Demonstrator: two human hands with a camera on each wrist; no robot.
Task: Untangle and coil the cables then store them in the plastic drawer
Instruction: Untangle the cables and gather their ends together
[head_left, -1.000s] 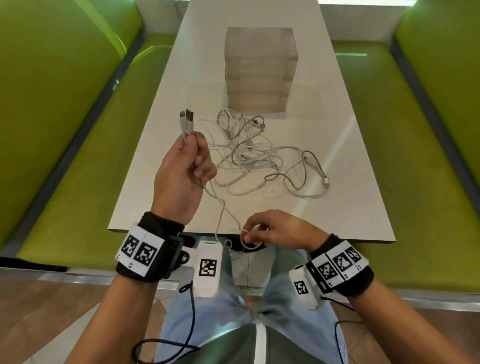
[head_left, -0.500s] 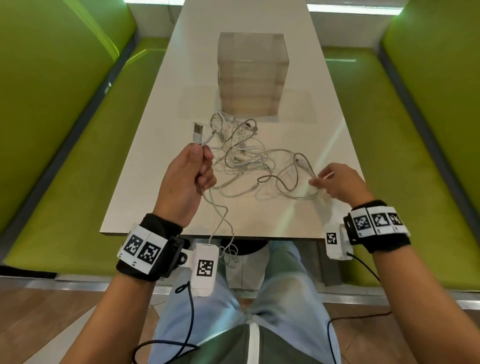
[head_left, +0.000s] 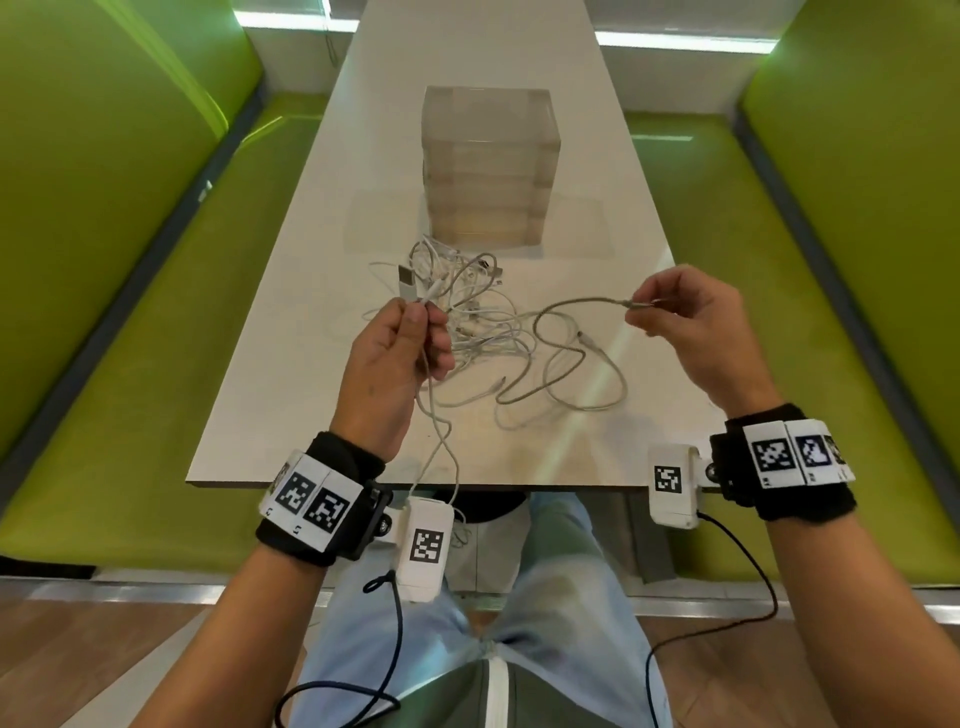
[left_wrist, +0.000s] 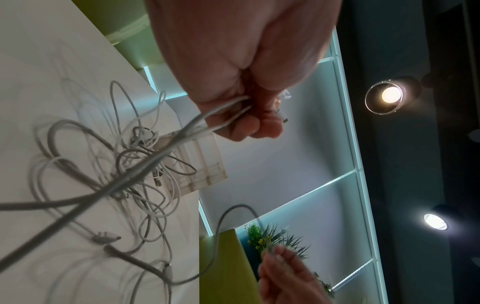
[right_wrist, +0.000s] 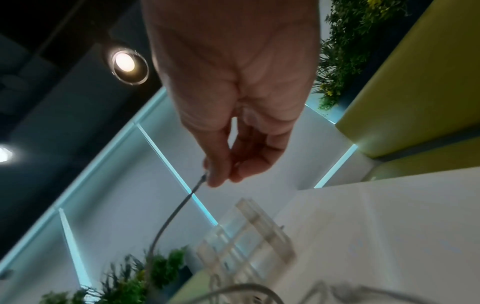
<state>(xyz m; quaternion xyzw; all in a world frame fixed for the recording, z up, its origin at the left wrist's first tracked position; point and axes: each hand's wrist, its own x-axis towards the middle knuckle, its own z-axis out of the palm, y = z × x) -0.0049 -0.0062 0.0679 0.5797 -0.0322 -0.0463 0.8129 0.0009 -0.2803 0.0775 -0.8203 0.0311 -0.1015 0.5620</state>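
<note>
A tangle of white and grey cables (head_left: 483, 332) lies on the white table (head_left: 291, 364), in front of a clear plastic drawer unit (head_left: 488, 166). My left hand (head_left: 400, 353) is raised above the table's near left and grips two ends of a white cable (head_left: 415, 291); both strands hang down past the table edge. The left wrist view shows those strands running into the fist (left_wrist: 233, 115). My right hand (head_left: 675, 317) is raised to the right and pinches the plug end of a grey cable (head_left: 582, 304). That cable arcs left and down into the tangle.
Green upholstered benches (head_left: 119, 322) run along both sides of the table. The drawer unit stands mid-table with its drawers closed. My knees (head_left: 519, 597) are under the near table edge (head_left: 415, 486). Green plants (right_wrist: 145, 273) show in the right wrist view.
My right hand left the near table edge, went right to the grey cable's end, pinched it and lifted it. My left hand kept its grip and tilted the cable ends.
</note>
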